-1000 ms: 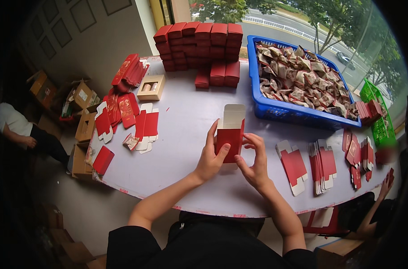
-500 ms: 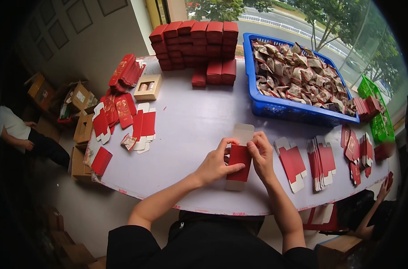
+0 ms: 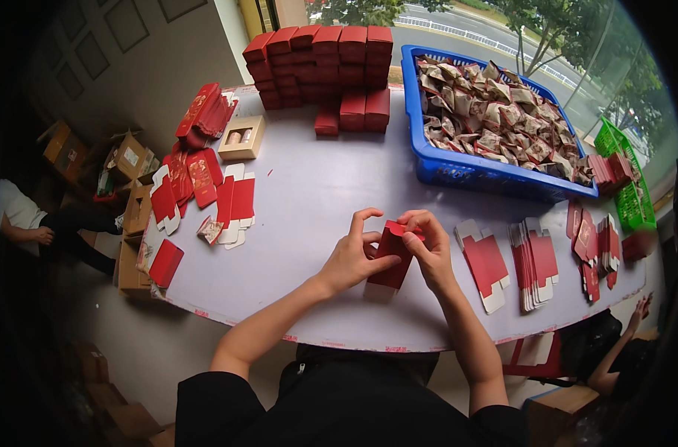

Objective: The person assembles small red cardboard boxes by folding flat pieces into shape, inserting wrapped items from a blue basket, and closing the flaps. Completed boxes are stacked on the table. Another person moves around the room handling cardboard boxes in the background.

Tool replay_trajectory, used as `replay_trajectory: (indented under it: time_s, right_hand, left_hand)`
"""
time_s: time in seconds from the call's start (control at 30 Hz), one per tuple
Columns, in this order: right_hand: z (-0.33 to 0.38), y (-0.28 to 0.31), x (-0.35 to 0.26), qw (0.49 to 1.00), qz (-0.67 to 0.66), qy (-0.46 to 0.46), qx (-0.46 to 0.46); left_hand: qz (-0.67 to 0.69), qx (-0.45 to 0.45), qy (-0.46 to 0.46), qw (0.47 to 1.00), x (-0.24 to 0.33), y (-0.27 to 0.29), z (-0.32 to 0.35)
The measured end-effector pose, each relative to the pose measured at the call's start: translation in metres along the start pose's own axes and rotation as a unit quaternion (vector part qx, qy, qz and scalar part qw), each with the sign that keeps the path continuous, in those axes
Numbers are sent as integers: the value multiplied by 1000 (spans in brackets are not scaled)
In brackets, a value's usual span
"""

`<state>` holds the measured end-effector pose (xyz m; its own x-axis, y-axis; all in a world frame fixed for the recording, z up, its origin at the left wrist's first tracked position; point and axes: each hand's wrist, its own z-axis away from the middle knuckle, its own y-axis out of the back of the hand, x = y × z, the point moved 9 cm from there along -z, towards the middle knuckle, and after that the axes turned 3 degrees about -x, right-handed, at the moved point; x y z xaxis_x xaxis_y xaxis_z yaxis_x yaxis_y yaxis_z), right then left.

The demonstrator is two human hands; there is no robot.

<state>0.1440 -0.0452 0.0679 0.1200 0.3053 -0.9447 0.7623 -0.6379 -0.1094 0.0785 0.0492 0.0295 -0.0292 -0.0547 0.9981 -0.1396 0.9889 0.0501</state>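
A small red carton (image 3: 392, 257) stands between my hands over the front middle of the table, its pale lower flap toward me. My left hand (image 3: 348, 261) holds its left side, thumb across the front and index finger raised. With fingers pinched at the top edge, my right hand (image 3: 430, 249) presses where the top flap is folded down. To the right of that hand lie a flattened red-and-white carton (image 3: 485, 264) and a stack of flattened cartons (image 3: 534, 264).
A blue basket (image 3: 495, 179) full of small wrapped packets stands at the back right, beside a green basket (image 3: 633, 197). Red boxes (image 3: 320, 67) are stacked at the back. On the left are red envelopes, flat cartons (image 3: 236, 201) and a tan window box (image 3: 242, 138). Other people sit left and right.
The white top flap, upright before, is now folded down at the carton's top. My right fingers have closed over that edge, and my left index finger has lifted.
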Motion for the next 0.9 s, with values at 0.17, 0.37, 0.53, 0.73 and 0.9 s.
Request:
replay_trajectory:
  time_s: [0.17, 0.37, 0.53, 0.73, 0.9]
  right_hand:
    - [2, 14, 11, 993, -54, -76, 67]
    - [1, 9, 8, 997, -52, -43, 32]
    - [3, -7, -4, 994, 94, 41, -28]
    - [1, -4, 6, 981, 160, -82, -70]
    - [-1, 34, 6, 985, -110, -47, 125]
  left_hand:
    - [-38, -49, 61, 996, 2, -8, 2]
    - [-11, -43, 12, 999, 0, -8, 0]
    - [69, -20, 18, 997, -1, -3, -1]
    - [97, -22, 4, 995, -1, 3, -3]
    - [203, 32, 1, 979, -1, 24, -9]
